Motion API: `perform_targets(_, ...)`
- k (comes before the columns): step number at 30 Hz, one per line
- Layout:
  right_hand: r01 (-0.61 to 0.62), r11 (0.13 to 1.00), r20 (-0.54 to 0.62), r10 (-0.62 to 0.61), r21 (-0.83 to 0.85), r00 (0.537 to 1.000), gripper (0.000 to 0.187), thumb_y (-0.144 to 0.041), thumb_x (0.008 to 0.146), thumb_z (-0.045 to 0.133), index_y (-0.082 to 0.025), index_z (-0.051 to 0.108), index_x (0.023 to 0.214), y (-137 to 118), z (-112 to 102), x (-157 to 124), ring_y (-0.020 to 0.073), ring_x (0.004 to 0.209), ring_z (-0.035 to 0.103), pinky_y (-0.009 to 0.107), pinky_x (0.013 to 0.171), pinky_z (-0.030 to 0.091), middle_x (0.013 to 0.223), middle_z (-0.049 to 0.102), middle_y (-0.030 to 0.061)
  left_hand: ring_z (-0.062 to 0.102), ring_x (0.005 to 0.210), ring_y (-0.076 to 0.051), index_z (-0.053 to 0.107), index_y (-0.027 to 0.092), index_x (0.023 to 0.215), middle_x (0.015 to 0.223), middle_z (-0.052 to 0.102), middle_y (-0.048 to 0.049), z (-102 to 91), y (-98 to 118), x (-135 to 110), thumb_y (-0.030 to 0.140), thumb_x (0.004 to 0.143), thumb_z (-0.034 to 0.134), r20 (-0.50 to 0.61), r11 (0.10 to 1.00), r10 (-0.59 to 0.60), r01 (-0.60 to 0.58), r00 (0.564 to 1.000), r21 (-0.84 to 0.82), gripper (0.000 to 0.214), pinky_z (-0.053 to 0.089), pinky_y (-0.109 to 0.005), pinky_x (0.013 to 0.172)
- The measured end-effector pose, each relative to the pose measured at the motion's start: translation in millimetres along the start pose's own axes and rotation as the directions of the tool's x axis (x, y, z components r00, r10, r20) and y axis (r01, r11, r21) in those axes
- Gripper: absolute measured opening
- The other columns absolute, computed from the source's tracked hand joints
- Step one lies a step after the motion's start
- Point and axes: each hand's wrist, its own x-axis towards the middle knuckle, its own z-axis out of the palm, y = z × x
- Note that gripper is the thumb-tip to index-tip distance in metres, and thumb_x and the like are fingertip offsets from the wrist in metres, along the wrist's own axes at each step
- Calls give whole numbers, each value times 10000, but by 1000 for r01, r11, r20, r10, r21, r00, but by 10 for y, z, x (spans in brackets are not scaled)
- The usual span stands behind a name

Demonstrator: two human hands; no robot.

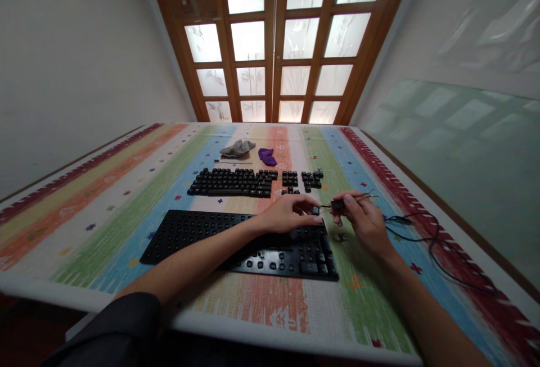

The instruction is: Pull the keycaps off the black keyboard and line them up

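My left hand is closed, pinching a small black keycap between thumb and fingers above the keyboard's right side. Just to its right, my right hand grips a keycap puller with a dark middle and thin wire ends. The wires on one side reach the keycap. Below my hands lies a black keyboard, most of its switches bare, with some keycaps still on at the lower right. Part of it is hidden by my left forearm.
Removed keycaps are laid out in keyboard order behind the keyboard, with smaller groups to the right. Farther back lie a grey cloth, a purple cloth and a thin stick. A black cable loops at right on the striped tablecloth.
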Motion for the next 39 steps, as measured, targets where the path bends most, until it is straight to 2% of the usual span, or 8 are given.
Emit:
perform_targets(4,9,999,31,-10,53,999,349,-527,886,642,-179,633,912,-5,7,4,142,531,589,268,483,468,690,648,20,588,702,-112,715,114,1002,776,669,-18,-11,-48,89,361,704,839,-48,990,-6,-1,999,-144,407,458,-255,688)
perform_targets(9,30,998,-25,-29,50,999,371,-553,888,628,-183,619,901,-9,16,14,138,522,587,256,465,461,654,623,5,629,788,-140,712,108,993,872,703,-64,-32,-73,162,400,696,837,-52,971,49,-60,997,-231,435,479,-283,761)
perform_targets(12,52,999,-87,-52,4,995,379,-560,895,616,-181,608,893,-1,12,24,134,517,574,252,456,452,646,607,-1,617,761,-133,721,112,967,865,697,-62,-68,-45,222,368,755,792,-111,984,139,-149,984,-93,340,473,-267,727)
perform_targets(16,62,996,-143,-70,-56,987,383,-563,900,606,-180,597,889,2,5,29,131,508,557,253,450,440,642,594,-4,571,690,-115,730,130,959,838,685,-45,-156,-1,337,295,804,748,-246,933,310,-243,918,266,227,450,-246,667)
perform_targets(20,59,994,-99,-67,-88,993,380,-558,914,586,-179,594,888,-22,13,17,127,493,534,251,437,416,631,572,-9,587,685,-120,717,132,948,800,676,-25,-195,-28,483,217,809,715,-147,795,391,-253,909,552,163,471,-251,706)
perform_targets(25,26,990,-45,-32,-140,998,384,-564,920,568,-181,585,904,-49,16,-2,130,474,522,258,433,391,616,565,-10,614,810,-178,696,120,993,867,683,-59,-126,-171,702,161,832,647,44,584,317,-232,947,778,174,482,-291,780)
perform_targets(29,17,983,-13,-20,-185,1000,380,-559,937,541,-182,583,914,-46,7,-9,132,461,513,261,424,361,608,565,-10,580,955,-225,704,128,981,946,660,-94,-85,-266,822,143,856,624,119,481,286,-250,951,841,149,468,-329,851)
perform_targets(39,-23,960,97,53,-281,994,483,-624,898,539,-166,624,771,-113,-29,-28,131,438,503,263,430,371,564,572,4,524,996,-232,726,143,928,995,611,-97,-41,-315,888,195,903,574,103,348,254,-190,962,918,162,466,-356,882)
